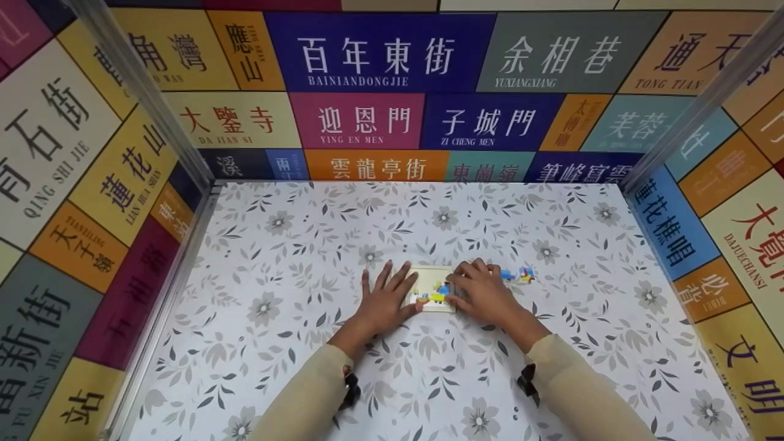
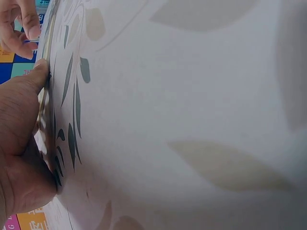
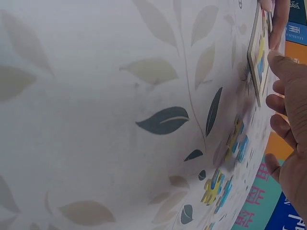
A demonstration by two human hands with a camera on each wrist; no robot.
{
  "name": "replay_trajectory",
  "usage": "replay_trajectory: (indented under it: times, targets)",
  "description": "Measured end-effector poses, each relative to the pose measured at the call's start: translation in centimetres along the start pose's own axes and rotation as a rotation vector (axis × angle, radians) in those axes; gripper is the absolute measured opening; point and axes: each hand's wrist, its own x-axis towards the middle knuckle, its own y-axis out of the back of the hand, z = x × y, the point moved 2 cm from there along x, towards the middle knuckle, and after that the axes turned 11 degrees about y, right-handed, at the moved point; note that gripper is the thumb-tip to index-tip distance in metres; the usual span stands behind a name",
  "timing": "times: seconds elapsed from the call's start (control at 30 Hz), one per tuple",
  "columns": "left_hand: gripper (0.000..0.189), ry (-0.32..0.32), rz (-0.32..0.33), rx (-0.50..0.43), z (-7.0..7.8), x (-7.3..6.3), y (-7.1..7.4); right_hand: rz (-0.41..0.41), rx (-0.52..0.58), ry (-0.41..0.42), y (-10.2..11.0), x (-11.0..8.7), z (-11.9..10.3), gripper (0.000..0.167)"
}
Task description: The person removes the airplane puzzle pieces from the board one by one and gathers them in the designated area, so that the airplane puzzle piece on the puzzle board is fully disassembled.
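A small cream puzzle tray [image 1: 432, 271] lies flat on the patterned tabletop, with colourful jigsaw pieces [image 1: 438, 298] in its lower part. My left hand [image 1: 384, 305] rests palm down at its left side, fingers spread, thumb over the lower left corner. On the right side, my right hand [image 1: 487, 293] bends over the tray; thumb and index fingertips pinch at a blue-and-yellow puzzle piece [image 3: 260, 64] inside the frame. Its other fingers curl loosely above the table in the right wrist view. The right hand partly hides the tray's right edge.
Loose blue and yellow puzzle pieces [image 1: 526, 275] lie just right of the right hand; several show in the right wrist view, including a yellow-blue piece [image 3: 213, 187]. Upright panels with coloured sign blocks [image 1: 380, 52] border the table at the back and both sides.
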Motion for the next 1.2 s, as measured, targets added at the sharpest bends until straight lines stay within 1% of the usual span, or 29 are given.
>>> replay_trajectory:
  times: [0.27,0.43,0.57,0.73,0.83,1.0,1.07,1.2]
  targets:
    - [0.075,0.001,0.011,0.017,0.1,0.0,0.0,-0.018,0.003,0.008,-0.7,0.6,-0.3,0.048]
    - [0.075,0.002,0.011,0.008,0.2,-0.1,0.1,-0.053,0.015,-0.005,-1.1,0.9,-0.5,0.046]
    - [0.074,0.003,0.022,0.01,0.2,0.0,0.1,-0.082,0.039,-0.02,-1.3,1.0,-0.8,0.046]
    - [0.075,0.006,0.022,0.011,0.3,0.0,0.2,-0.099,0.046,-0.039,-1.2,1.4,-1.0,0.045]
    - [0.075,0.005,0.022,0.011,0.3,0.0,0.2,-0.102,0.06,-0.059,-1.1,1.5,-1.1,0.043]
    - [0.075,0.006,0.004,-0.001,0.4,-0.2,0.4,-0.092,0.109,-0.082,-1.2,1.6,-1.1,0.036]
    - [0.074,0.007,-0.002,0.0,0.5,-0.3,0.4,-0.084,0.123,-0.083,-1.2,1.6,-1.2,0.037]
    - [0.075,0.007,0.008,0.005,0.4,-0.3,0.3,-0.084,0.119,-0.082,-1.3,1.8,-1.3,0.04]
